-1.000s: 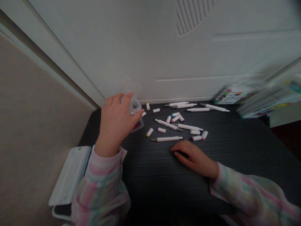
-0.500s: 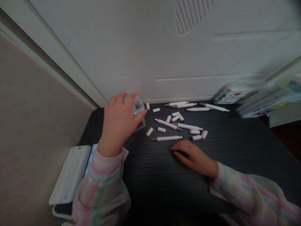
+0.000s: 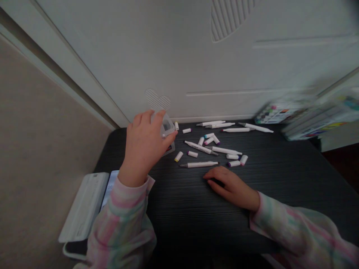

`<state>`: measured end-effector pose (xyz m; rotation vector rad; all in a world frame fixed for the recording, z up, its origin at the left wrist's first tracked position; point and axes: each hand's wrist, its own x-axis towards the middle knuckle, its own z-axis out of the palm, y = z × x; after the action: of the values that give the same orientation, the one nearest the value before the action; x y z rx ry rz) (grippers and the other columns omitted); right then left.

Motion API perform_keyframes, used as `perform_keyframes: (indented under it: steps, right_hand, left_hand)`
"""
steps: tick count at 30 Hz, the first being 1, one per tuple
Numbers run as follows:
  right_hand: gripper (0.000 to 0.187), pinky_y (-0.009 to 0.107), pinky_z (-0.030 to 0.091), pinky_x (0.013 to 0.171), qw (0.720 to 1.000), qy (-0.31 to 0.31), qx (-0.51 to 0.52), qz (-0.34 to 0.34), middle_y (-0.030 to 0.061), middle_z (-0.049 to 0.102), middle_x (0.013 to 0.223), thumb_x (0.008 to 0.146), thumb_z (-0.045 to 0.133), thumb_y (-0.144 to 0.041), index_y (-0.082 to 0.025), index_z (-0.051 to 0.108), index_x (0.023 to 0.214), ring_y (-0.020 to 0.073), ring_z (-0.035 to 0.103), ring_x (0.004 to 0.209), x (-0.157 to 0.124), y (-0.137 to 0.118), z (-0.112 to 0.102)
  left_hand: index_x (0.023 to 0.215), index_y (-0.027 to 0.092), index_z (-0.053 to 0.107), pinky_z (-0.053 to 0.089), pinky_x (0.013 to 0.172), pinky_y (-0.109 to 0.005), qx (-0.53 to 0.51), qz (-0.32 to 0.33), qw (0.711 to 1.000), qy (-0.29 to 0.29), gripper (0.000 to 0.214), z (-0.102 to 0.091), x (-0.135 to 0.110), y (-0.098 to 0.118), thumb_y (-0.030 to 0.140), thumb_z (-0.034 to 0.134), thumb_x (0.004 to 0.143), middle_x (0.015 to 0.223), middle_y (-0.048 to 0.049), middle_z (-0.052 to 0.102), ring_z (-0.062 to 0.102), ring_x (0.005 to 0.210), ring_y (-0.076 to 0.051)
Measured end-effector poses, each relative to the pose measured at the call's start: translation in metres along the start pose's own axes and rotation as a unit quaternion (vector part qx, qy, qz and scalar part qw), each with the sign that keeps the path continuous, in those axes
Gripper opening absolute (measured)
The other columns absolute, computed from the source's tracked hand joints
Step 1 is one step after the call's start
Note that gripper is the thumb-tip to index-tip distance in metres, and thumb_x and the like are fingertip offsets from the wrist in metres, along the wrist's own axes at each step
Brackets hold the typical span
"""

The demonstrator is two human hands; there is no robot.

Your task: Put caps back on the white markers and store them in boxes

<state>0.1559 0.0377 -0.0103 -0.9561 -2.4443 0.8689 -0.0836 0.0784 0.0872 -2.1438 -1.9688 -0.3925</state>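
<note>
My left hand [image 3: 146, 144] reaches over a small clear plastic box [image 3: 167, 127] at the back left of the black table. Its fingers and thumb grip the box's sides, and the palm hides much of it. My right hand [image 3: 231, 185] rests on the tabletop, holding nothing, with a gap between thumb and fingers. Just beyond it lies an uncapped white marker [image 3: 199, 164]. Several more white markers [image 3: 226, 150] and loose caps [image 3: 192, 154] with coloured ends are scattered between the two hands and the wall panel.
A white power bank [image 3: 84, 207] and a phone [image 3: 110, 186] lie at the left edge, with a white cable [image 3: 74, 255] below. Clear marker cases [image 3: 276, 113] stand at the back right. A white panel [image 3: 179, 67] closes off the table's [image 3: 182, 216] far edge.
My left hand and the clear box have shifted slightly to the right. The right hand has stayed in place, and the markers and caps have not moved.
</note>
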Motion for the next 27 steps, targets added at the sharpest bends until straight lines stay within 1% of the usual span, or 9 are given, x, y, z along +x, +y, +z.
perform_keyframes:
  steps: [6, 27]
  right_hand:
    - [0.014, 0.032, 0.045, 0.080, 1.000, 0.000, 0.001, -0.001, 0.0064, 0.064, 0.090, 0.086, 0.046, -0.018, -0.015, 0.056, 0.095, 0.0156, 0.058, 0.086, -0.0001, 0.0002, 0.0001]
    - [0.014, 0.032, 0.046, 0.080, 1.000, 0.006, -0.006, -0.006, 0.0064, 0.065, 0.090, 0.085, 0.047, -0.018, -0.016, 0.056, 0.095, 0.0161, 0.059, 0.087, 0.0001, 0.0000, 0.0004]
  left_hand:
    - [0.125, 0.017, 0.043, 0.037, 0.090, -0.044, 0.002, -0.002, 1.000, 0.000, 0.055, 0.0001, 0.0004, -0.0003, 0.047, 0.047, 0.079, 0.123, -0.0145, 0.049, 0.043, 0.114, -0.031]
    - [0.125, 0.018, 0.043, 0.036, 0.090, -0.046, -0.010, 0.000, 1.000, 0.007, 0.055, 0.0011, -0.0009, -0.0007, 0.046, 0.046, 0.079, 0.124, -0.0146, 0.049, 0.042, 0.114, -0.032]
